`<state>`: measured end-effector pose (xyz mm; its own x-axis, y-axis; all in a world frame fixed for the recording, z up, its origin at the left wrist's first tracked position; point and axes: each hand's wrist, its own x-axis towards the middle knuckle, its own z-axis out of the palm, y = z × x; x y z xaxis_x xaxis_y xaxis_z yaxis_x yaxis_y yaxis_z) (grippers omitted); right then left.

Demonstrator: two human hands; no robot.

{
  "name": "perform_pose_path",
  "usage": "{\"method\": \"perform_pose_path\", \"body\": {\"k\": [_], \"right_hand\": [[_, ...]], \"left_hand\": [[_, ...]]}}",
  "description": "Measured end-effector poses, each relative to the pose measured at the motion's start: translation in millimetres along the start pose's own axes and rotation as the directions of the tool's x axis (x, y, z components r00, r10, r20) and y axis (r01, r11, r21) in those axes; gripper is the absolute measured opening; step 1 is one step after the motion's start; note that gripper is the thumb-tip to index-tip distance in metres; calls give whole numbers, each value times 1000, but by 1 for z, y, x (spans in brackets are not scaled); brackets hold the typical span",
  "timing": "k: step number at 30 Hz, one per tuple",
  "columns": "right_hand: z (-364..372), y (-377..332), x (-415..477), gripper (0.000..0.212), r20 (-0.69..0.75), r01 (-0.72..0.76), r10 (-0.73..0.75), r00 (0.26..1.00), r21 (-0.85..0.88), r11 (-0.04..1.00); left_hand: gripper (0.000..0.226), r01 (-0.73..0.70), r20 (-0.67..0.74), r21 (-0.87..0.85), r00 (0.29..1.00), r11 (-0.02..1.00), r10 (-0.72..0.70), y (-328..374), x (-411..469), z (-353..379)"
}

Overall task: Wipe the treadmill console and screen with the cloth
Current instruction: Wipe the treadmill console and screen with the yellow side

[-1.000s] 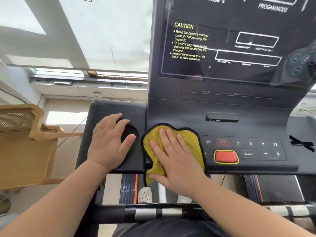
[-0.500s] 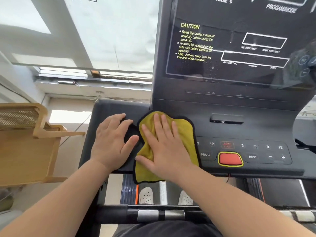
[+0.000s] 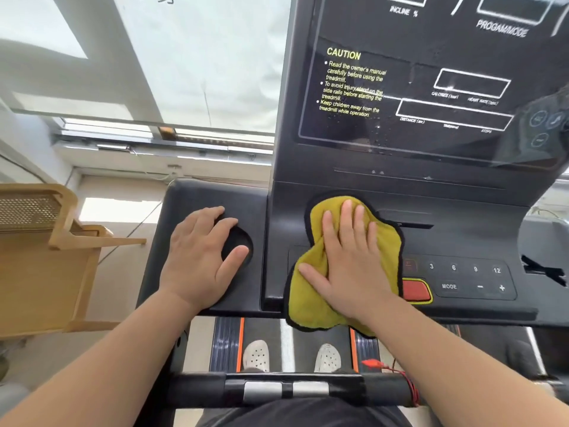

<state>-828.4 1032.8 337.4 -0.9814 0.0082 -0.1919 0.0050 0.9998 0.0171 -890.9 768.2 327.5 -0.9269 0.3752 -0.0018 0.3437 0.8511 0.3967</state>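
The yellow cloth [image 3: 311, 291] with a black hem lies on the left half of the black treadmill console [image 3: 462, 241], over the left keys and the left end of the red stop button [image 3: 417, 291]. My right hand [image 3: 351, 266] presses flat on the cloth with fingers spread, pointing toward the screen. The dark screen [image 3: 431, 87] rises above, with yellow CAUTION text and a few droplets low on the glass. My left hand [image 3: 200, 260] rests flat on the console's left wing, fingers over the round cup recess [image 3: 238, 245], holding nothing.
A black handlebar [image 3: 277, 389] with silver pulse plates crosses in front of my body. A red safety clip [image 3: 372, 362] and cord hang below the console. My white shoes [image 3: 255, 354] stand on the belt. A wooden rack [image 3: 40, 257] stands to the left, by the window wall.
My right hand has slid the cloth to the right and up, from beside the cup recess to over the keys and the red button's left end. My left hand has stayed put.
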Motion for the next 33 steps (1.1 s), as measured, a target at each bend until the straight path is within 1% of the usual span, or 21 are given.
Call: {"method": "perform_pose_path", "body": {"k": [1, 2, 4, 6, 9, 11, 12, 13, 15, 17, 20, 21, 23, 25, 27, 30, 31, 32, 33], "right_hand": [[-3, -17, 5, 101, 3, 15, -15, 1000, 12, 1000], [-4, -34, 9, 101, 11, 60, -60, 998, 24, 998], [-3, -60, 13, 96, 19, 187, -187, 982, 31, 982], [2, -71, 8, 89, 6, 310, -310, 951, 12, 951], [15, -52, -16, 81, 3, 479, -480, 877, -82, 874], [22, -21, -32, 82, 24, 526, -529, 848, -161, 835], [22, -3, -36, 84, 31, 518, -521, 853, -180, 836], [20, 14, -36, 87, 34, 485, -487, 873, -181, 856], [12, 41, -27, 95, 48, 374, -371, 928, -151, 915], [2, 47, -13, 101, 61, 265, -259, 964, -110, 958], [-4, 13, 7, 103, 3, 147, -147, 989, -56, 988], [-5, -5, 13, 104, -13, 136, -137, 991, -42, 990], [-7, -38, 23, 102, -15, 200, -201, 980, -30, 979], [-7, -56, 26, 97, -2, 324, -325, 946, -29, 945], [0, -52, 18, 90, -22, 453, -453, 891, -20, 892], [15, -18, -4, 83, -23, 646, -653, 757, -123, 753], [16, -4, -6, 81, -14, 685, -695, 719, -153, 712], [14, 8, -2, 81, -10, 702, -712, 702, -158, 694], [10, 15, 7, 83, -5, 699, -707, 708, -144, 701]], "left_hand": [[69, -4, -7, -6, 1000, 1000, 4, -1, 0, 1], [71, -9, -15, -17, 1000, 1000, 8, -1, 0, 1], [78, -15, -30, -42, 999, 999, 14, -3, 0, 2], [83, -23, -47, -65, 999, 998, 20, -3, 0, 2], [84, -27, -67, -82, 998, 996, 21, -4, 0, 2], [81, -29, -58, -77, 998, 997, 24, -4, -1, 3], [76, -25, -55, -77, 998, 997, 21, -4, -1, 4], [71, -21, -56, -78, 998, 997, 17, -4, -2, 4], [65, -20, -59, -76, 998, 997, 15, -4, -2, 4], [64, -24, -60, -65, 998, 998, 20, -4, -2, 3], [66, -30, -60, -43, 998, 999, 28, -4, 0, 4], [68, -32, -62, -42, 998, 999, 29, -5, 0, 4], [76, -39, -65, -52, 997, 998, 36, -6, 1, 6], [80, -39, -71, -73, 997, 997, 34, -7, 1, 6], [80, -37, -85, -103, 996, 994, 28, -7, 0, 7], [79, -46, -120, -128, 992, 991, 30, -7, -1, 7], [79, -46, -129, -134, 991, 990, 28, -6, -1, 7], [78, -42, -136, -139, 990, 989, 22, -6, -1, 6], [78, -38, -144, -142, 989, 989, 17, -5, 0, 6]]}}
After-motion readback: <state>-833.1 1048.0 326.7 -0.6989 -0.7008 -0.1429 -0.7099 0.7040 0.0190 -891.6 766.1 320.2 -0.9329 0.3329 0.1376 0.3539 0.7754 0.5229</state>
